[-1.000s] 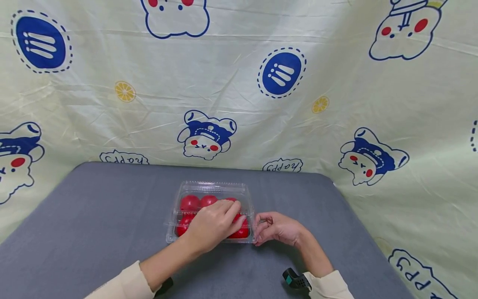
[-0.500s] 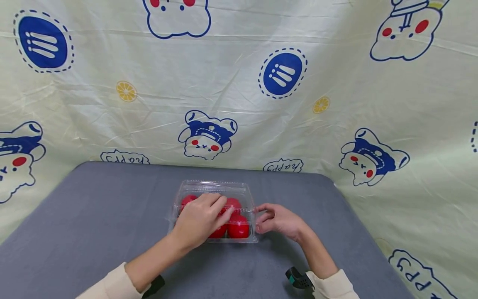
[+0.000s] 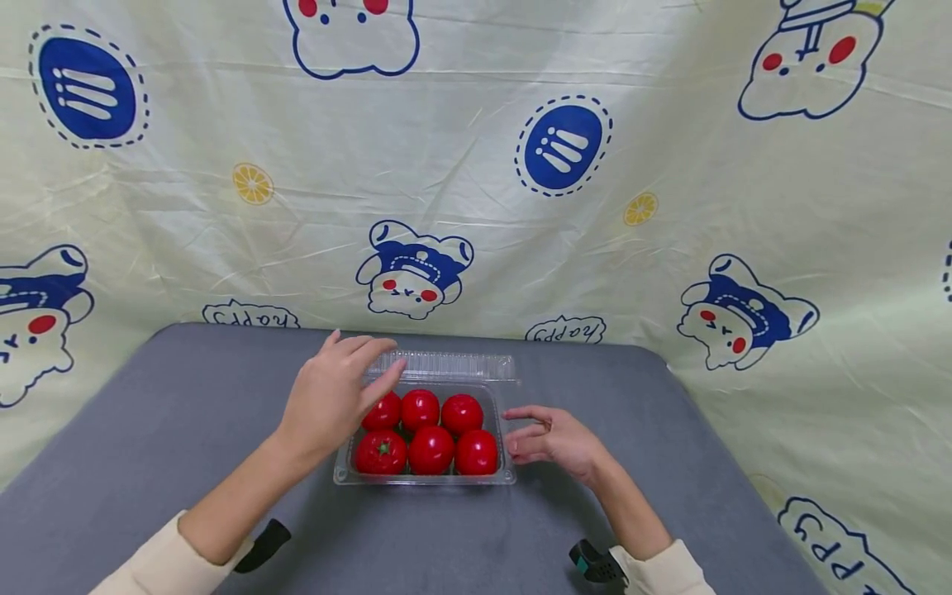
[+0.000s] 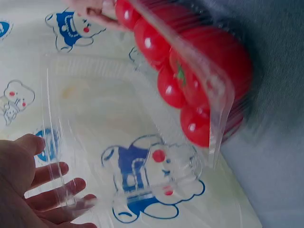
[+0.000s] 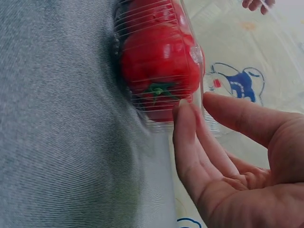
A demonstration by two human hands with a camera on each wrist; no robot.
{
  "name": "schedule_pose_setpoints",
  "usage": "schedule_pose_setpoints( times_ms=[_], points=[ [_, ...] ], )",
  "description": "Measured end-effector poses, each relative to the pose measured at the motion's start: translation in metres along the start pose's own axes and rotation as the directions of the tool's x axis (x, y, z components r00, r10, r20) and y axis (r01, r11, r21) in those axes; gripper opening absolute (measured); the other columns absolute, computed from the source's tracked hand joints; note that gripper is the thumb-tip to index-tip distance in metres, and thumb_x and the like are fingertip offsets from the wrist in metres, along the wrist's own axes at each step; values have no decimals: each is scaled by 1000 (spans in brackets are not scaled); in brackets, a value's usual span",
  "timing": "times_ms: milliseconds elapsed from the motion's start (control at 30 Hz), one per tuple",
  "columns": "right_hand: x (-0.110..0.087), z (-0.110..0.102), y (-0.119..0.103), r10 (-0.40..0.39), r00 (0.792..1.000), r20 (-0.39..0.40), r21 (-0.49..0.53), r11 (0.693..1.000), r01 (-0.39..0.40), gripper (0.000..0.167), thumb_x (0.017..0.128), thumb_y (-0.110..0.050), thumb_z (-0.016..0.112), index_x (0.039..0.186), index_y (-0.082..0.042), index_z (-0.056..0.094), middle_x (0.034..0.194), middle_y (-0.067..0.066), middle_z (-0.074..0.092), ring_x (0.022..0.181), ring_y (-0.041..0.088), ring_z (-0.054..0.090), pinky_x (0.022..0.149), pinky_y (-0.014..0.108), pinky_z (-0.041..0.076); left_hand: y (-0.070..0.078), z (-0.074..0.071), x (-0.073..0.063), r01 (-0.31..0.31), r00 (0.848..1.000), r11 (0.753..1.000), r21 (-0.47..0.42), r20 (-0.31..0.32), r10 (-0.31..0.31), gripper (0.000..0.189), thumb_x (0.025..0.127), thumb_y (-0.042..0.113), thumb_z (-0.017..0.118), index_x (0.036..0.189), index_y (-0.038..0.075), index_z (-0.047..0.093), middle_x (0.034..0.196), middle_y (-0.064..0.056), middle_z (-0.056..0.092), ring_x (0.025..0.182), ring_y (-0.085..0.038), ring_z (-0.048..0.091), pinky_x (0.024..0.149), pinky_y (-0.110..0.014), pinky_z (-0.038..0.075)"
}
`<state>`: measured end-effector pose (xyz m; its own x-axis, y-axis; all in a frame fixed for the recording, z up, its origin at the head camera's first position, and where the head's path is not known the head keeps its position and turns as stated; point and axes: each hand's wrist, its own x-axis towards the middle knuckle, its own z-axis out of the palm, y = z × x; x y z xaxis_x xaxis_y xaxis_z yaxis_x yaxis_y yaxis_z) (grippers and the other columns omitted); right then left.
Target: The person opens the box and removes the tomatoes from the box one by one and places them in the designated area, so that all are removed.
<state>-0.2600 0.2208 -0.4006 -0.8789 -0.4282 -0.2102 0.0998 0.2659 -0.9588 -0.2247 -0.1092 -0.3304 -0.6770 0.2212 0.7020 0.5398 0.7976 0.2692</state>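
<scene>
A clear plastic clamshell box [image 3: 426,479] holds several red tomatoes [image 3: 431,450], set in two rows. Its hinged lid [image 3: 454,366] stands raised at the far side. My left hand [image 3: 327,397] hovers over the box's left end, thumb and fingers spread with nothing between them. In the left wrist view its fingers [image 4: 52,172] overlap the lid's edge. At the box's right end is my right hand [image 3: 561,442]; its bent fingers [image 5: 186,135] lie against the side wall, and the thumb tip sits by the rim, apart from the fingertips.
A grey cloth-covered table [image 3: 223,413] lies under the box. Behind it hangs a pale curtain [image 3: 476,165] printed with cartoon bears and orange slices. A black wrist device [image 3: 593,562] shows below the right hand.
The lid has swung back from over the tomatoes to the far side. My left hand has moved left and up, its fingers spreading. My right hand has loosened slightly at the right end.
</scene>
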Motion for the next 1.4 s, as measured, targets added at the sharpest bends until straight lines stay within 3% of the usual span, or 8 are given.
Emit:
schedule_pose_setpoints(
  times_ms=[333,467,600,733,933,1133,1233,1400],
  points=[
    [5,2,6,37,999,-13,139,990,-35,70,93,-2,68,155,0,35,138,30,59,88,19,75,82,37,62,-12,-13,14,186,980,977,-107,98,-175,40,96,34,71,127,9,71,125,-13,72,118,-34,68,97,-51,55],
    [6,3,8,38,999,-26,166,986,-34,71,92,-1,68,155,-2,35,142,31,55,91,20,75,84,38,62,-16,-15,21,256,963,954,-157,125,-238,37,96,27,71,128,9,71,126,-16,71,116,-38,67,96,-53,55],
    [7,5,9,18,999,-39,168,986,-11,73,91,-3,70,155,-1,35,141,32,55,94,20,75,88,40,61,-21,-19,29,333,941,913,-234,149,-305,35,96,22,71,128,9,70,127,-18,70,112,-38,69,94,-52,57],
    [7,6,10,10,999,-51,178,984,-1,72,90,-2,70,154,0,36,140,33,55,92,19,74,87,40,61,-29,-19,36,419,907,846,-330,188,-376,36,98,25,69,129,7,68,127,-17,70,116,-36,69,96,-48,56],
    [6,5,12,9,998,-60,203,979,4,67,92,3,64,154,1,37,141,32,55,88,18,74,85,39,61,-43,-7,49,540,830,680,-496,180,-527,39,96,35,70,123,7,71,120,-13,74,113,-23,68,94,-37,55],
    [7,5,15,16,998,-68,217,976,-1,66,92,2,64,154,-1,39,142,30,55,88,17,74,86,38,61,-51,8,65,594,753,537,-599,178,-633,42,96,35,70,122,2,71,122,-16,73,95,-6,68,91,-27,58],
    [7,5,16,14,997,-71,219,976,2,67,92,2,65,153,-1,39,142,30,55,88,16,74,85,37,61,-55,13,70,620,724,476,-624,222,-653,43,98,32,68,127,0,68,128,-17,69,104,-14,69,97,-34,57],
    [7,6,15,11,997,-77,221,975,6,67,92,3,65,154,-1,39,142,30,55,88,16,74,84,37,62,-64,22,67,682,690,408,-607,348,-635,49,104,29,57,142,-2,55,144,-21,58,129,-35,60,108,-45,49]
  ],
)
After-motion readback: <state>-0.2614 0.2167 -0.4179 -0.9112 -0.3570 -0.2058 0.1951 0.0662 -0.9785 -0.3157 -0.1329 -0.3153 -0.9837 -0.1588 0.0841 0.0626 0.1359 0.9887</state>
